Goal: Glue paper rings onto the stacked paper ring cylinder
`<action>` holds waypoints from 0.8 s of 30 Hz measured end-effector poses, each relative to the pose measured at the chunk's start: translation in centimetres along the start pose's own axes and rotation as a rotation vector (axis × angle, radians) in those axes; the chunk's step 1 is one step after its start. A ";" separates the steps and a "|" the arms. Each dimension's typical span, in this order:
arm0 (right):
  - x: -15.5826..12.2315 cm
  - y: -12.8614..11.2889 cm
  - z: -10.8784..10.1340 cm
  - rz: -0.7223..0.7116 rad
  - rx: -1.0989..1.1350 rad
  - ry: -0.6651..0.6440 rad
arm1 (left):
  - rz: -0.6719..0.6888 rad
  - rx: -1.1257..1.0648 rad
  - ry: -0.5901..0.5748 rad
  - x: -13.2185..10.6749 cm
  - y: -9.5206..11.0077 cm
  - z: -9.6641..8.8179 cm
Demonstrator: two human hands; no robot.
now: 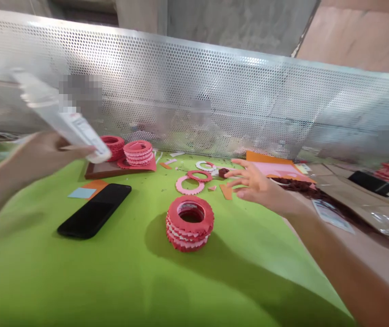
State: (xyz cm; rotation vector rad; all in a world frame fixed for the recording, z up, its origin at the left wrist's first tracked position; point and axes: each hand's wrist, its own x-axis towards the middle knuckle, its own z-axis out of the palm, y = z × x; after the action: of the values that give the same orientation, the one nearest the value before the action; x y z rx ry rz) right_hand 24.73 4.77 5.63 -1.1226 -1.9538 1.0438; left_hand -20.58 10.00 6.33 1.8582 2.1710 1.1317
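My left hand point(49, 152) is closed around a clear plastic glue bottle point(63, 120), lifted above the table and tilted, its nozzle up to the left. My right hand point(256, 184) hovers over the table with its fingers spread, holding nothing. Close to its fingertips are an orange paper strip point(226, 191) and a small dark brown piece point(223, 172). In front lies a stack of red and pink zigzag-edged paper rings point(190, 225). Behind it are a loose pink ring point(189, 186), a red ring point(199, 175) and a white and pink ring point(205, 165).
A black phone point(95, 211) lies at left beside blue and orange paper squares point(87, 190). More ring stacks point(138, 153) stand on a brown board point(102, 171). Orange and pink sheets point(276, 168) and a brown plastic-covered package point(351, 195) lie right. A perforated metal panel point(194, 91) closes the back.
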 end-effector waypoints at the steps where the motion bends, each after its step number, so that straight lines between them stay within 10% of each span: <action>1: 0.2 -0.3 0.8 -0.025 0.014 -0.046 | 0.088 -0.156 -0.150 -1.7 3.0 0.7; 6: 1.5 0.0 6.8 -0.187 0.272 -0.148 | 0.399 -0.802 -0.595 -10.0 14.2 5.5; 9: 1.7 -0.6 8.4 -0.260 0.379 -0.088 | 0.521 -0.844 -0.583 -11.1 16.5 7.1; 13: 1.5 -1.5 8.2 -0.258 0.516 0.149 | 0.609 -0.826 -0.432 -9.5 17.0 8.7; 24: 1.3 1.5 4.6 -0.080 0.881 0.495 | 0.589 -0.480 -0.743 -9.0 10.3 11.5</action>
State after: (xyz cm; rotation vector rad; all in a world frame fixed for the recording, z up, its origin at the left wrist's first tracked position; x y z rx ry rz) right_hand 21.03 4.94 2.31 -0.6879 -0.9584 1.2431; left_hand -3.99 7.57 0.22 2.2187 0.9034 0.7235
